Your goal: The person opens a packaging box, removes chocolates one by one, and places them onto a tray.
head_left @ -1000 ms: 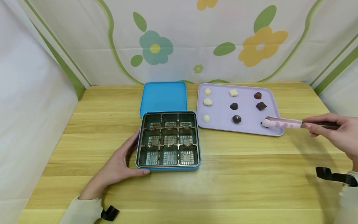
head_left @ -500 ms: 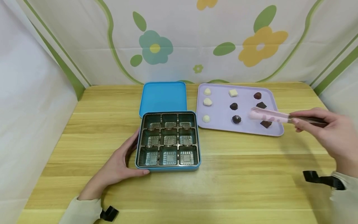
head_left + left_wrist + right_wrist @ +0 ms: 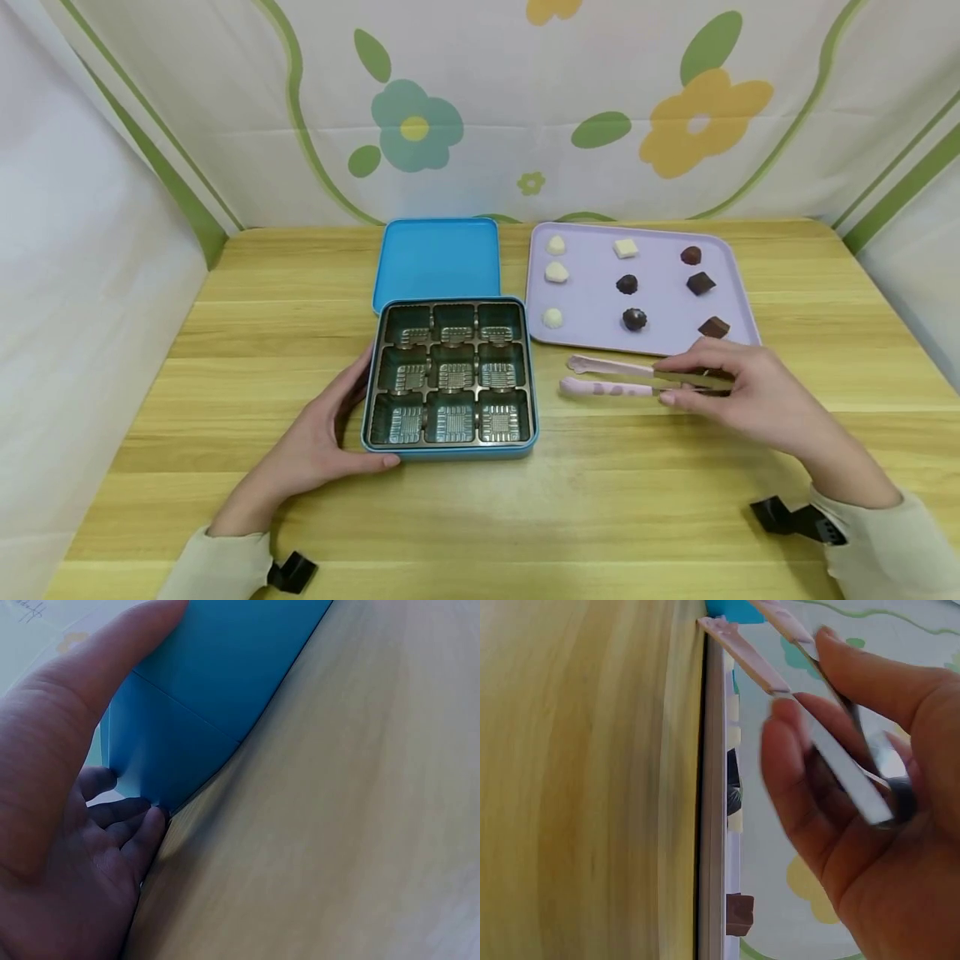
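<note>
From the head camera, the right hand (image 3: 738, 387) has swung the pink tongs (image 3: 622, 377) off the lilac tray (image 3: 738, 275) and brought them low over the wooden table (image 3: 675, 500), just in front of the tray's near edge. A moment ago their tips were at the dark chocolate (image 3: 714, 327) in the tray's near right corner; that piece now sits on the tray, and the tongs carry nothing, arms spread apart. So the pick looks missed or abandoned, and all nine cups of the blue tin (image 3: 450, 379) are empty. The left hand (image 3: 322, 442) has not shifted: fingers lightly curved against the tin's left wall, thumb along the front. The lid (image 3: 437, 260) lies flat behind the tin.

The left wrist camera shows that hand (image 3: 67, 825) cupping the tin's blue corner (image 3: 180, 742); the inside of the tin is out of sight here.

The right wrist camera shows fingers (image 3: 802, 780) and thumb pinching the tongs (image 3: 810, 712) near their hinge. The tips run out of frame at the top, and the picture is blurred, so whether they touch the table cannot be told. One brown chocolate (image 3: 739, 915) peeks over the tray rim.
</note>
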`<state>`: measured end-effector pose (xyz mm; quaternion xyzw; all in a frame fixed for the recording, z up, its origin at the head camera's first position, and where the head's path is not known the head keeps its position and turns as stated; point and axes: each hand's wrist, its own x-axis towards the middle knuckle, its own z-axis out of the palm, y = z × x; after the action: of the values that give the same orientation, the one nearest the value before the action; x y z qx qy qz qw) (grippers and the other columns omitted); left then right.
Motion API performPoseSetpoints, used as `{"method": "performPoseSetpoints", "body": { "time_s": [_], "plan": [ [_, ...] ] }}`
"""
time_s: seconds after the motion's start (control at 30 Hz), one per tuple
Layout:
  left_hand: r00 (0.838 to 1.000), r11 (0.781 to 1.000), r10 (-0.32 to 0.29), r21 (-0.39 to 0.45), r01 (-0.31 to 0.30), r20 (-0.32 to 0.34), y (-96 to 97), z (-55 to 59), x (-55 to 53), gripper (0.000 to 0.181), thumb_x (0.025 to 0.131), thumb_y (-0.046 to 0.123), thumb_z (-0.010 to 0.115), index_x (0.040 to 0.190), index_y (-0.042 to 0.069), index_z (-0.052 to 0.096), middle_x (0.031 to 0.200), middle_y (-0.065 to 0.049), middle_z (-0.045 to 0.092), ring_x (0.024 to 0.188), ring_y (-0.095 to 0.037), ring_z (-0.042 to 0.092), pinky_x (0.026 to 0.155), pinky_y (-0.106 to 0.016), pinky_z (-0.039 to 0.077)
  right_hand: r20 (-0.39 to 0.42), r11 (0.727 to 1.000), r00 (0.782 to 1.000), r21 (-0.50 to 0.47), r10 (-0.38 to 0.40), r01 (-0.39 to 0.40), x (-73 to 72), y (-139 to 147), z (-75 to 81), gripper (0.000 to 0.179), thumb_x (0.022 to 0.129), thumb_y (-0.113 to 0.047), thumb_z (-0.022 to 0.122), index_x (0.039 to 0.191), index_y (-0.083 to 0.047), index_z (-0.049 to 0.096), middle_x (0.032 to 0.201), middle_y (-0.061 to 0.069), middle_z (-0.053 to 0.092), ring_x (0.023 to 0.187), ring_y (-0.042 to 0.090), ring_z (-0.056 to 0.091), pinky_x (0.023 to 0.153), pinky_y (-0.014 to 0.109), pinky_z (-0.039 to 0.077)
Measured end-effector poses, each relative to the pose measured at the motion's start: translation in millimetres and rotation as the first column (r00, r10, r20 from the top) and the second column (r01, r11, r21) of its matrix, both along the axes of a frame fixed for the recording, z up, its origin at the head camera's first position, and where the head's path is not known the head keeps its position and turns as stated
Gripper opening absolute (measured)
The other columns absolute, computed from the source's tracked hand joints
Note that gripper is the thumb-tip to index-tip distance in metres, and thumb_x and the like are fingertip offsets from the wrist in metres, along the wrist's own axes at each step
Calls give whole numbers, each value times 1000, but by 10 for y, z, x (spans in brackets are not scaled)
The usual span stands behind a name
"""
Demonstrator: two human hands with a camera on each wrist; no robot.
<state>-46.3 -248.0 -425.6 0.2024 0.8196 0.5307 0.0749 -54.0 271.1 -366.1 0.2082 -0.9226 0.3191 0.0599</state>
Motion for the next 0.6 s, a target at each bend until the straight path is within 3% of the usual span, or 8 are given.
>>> {"method": "performPoseSetpoints", "body": {
  "time_s": [0.13, 0.3, 0.6],
  "plan": [
    [1000, 1000, 0, 6, 0, 4, -1, 0, -2, 134, 72, 14, 102, 174, 31, 17, 179, -3, 27, 160, -1, 29, 125, -7, 27, 14, 996, 999, 84, 42, -43, -37, 1, -74, 38, 76, -14, 99, 110, -22, 83, 86, -18, 68, 75, -1, 56, 62, 16, 50],
    [1000, 1000, 1, 9, -1, 18, -5, -12, 3, 134, 73, 14, 102, 174, 33, 17, 179, -3, 27, 160, 0, 29, 124, -6, 25, 9, 982, 999, 184, 46, -47, -66, 0, -154, 35, 73, -20, 101, 101, -21, 82, 81, -18, 66, 74, -4, 60, 65, 20, 58],
    [1000, 1000, 2, -9, -2, 10, 7, -47, -12, 134, 72, 17, 103, 174, 32, 17, 179, -4, 28, 159, 1, 30, 124, -6, 26, -34, 960, 999, 279, 32, -21, -33, 61, -211, 40, 67, -34, 104, 99, -26, 82, 89, -17, 65, 79, 1, 55, 64, 22, 47]
  ]
}}
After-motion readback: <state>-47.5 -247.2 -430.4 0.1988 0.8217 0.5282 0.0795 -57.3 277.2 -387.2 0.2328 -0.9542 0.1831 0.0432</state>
